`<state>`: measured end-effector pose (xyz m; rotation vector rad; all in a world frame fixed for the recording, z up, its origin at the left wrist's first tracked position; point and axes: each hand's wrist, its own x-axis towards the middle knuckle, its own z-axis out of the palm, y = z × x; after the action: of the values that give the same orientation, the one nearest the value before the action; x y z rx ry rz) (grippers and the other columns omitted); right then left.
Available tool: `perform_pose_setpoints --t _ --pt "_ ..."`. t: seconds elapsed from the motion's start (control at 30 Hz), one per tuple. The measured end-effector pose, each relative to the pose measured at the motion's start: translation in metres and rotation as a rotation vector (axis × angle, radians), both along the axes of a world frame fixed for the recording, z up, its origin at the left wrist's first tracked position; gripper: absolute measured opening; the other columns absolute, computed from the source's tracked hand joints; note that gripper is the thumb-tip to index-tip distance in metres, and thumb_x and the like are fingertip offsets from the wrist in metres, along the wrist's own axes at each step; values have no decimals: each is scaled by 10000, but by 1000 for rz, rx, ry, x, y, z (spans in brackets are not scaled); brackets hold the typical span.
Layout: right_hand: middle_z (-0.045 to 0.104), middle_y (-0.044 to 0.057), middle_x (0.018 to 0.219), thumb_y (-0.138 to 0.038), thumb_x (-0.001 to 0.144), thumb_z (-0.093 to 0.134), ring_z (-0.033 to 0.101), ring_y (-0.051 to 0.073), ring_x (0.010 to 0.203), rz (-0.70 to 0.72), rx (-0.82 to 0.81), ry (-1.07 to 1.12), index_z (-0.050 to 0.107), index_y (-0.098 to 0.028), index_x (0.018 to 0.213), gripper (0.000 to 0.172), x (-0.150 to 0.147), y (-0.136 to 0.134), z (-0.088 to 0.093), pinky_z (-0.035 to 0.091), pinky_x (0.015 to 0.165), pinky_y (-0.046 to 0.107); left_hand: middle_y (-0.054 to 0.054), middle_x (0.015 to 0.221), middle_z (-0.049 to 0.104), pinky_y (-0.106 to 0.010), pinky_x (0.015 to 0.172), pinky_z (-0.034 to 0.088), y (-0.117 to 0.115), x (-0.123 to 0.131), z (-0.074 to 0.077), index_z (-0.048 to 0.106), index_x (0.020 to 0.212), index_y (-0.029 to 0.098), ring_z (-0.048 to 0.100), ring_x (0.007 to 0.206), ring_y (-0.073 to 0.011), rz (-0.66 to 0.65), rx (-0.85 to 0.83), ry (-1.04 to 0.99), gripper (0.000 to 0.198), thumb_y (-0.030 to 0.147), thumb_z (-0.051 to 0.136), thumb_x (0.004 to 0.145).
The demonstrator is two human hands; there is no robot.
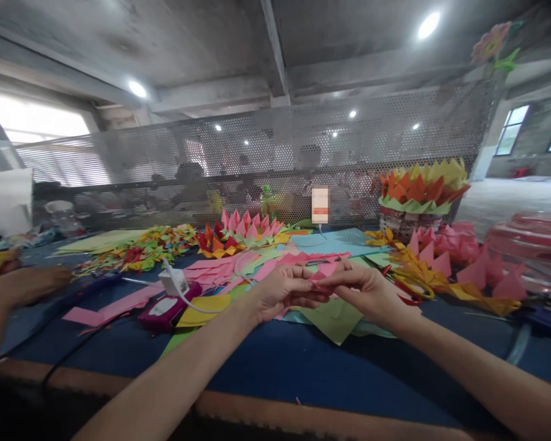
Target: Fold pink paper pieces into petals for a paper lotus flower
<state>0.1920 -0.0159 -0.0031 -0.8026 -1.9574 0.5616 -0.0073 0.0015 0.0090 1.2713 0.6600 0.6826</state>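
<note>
Between my two hands, above the middle of the table, is a small piece of pink paper (326,271). My left hand (291,288) pinches its left side between thumb and fingers. From the other side my right hand (365,288) grips it, thumb and fingertips pressed together. Fingers cover much of the paper, so its exact fold is hidden. Beneath the hands lie light green paper sheets (337,321). Pink paper strips (211,272) spread to the left. Close by my right hand are scissors with yellow handles (416,285) and a red-handled tool (409,299).
A purple power strip (169,312) with a white charger (173,282) stands left. Folded pink paper petals (252,225) and colourful scraps (160,242) lie behind. At right are a paper-petal basket (416,214) and a clear red-lidded jar (530,254). Another person's hand (41,282) is far left.
</note>
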Motion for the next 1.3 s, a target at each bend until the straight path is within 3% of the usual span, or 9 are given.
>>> perform_pose_setpoints --t 0.5,0.77,0.9,1.0,1.2,1.3 --pt "581 17 728 -122 777 538 522 137 710 -26 83 -42 718 -284 894 269 -2 -3 5 424 636 266 -176 1030 647 -284 780 491 -6 2 7 631 954 80 627 944 -248 3 -48 -26 274 203 649 710" --pt "590 34 780 -163 787 540 535 143 727 -24 85 -35 714 -259 911 235 -4 -5 4 429 628 262 -172 992 660 -252 725 496 0 0 -3 625 956 91 647 878 -209 14 53 17 321 331 646 744" --pt "634 48 892 -230 831 506 554 158 785 8 -3 0 661 -238 1025 249 -3 -10 6 438 669 274 -162 937 673 -266 716 501 -1 2 -1 617 932 87 656 835 -208 94 155 52 343 363 656 731" --pt "630 35 867 -317 867 462 545 132 705 -39 -133 83 580 -217 1116 293 -1 -10 6 423 589 236 -154 888 680 -285 717 507 -2 4 0 610 886 85 659 814 -213 150 202 66 359 389 673 706" --pt "568 -7 680 -435 845 480 474 100 593 -73 -154 18 612 -172 778 302 -3 1 -2 356 508 207 -140 849 688 -292 703 515 -3 8 -1 615 882 86 664 765 -201 159 259 105 365 391 680 692" --pt "584 -4 663 -453 822 511 476 99 580 -68 -157 -41 612 -161 742 319 -4 3 -6 347 499 209 -130 804 690 -293 696 518 -6 10 0 617 877 85 664 750 -197 171 294 135 340 378 664 710"
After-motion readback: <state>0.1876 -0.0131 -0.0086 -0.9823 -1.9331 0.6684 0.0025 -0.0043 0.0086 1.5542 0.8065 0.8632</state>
